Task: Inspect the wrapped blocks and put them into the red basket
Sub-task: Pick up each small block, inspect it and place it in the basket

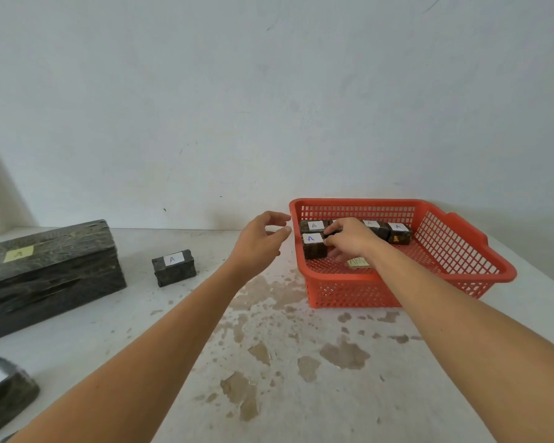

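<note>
Four wrapped blocks sit loose in the red basket, a rectangular plastic tray with lattice walls and a solid rim. Three are in a row along its back wall, one in front by its left wall. Each is a dark, mottled brick with a white paper label marked "A" on top.

Right hand is inside the basket among them, fingers curled down round a fifth block. The hand hides most of it, only a dark edge shows.

Yellow note lies on the basket floor near its front wall, partly behind the wrist.

Left hand hangs in the air just outside the basket's left rim, fingers loosely curved and apart, gripping nothing.

Well left of the basket, one more small block lies flat on the table, same wrap, same label. Further left is a big dark box with a rough streaked surface and a yellow label.

Table top is pale, blotched with brown patches in front of the basket.
</note>
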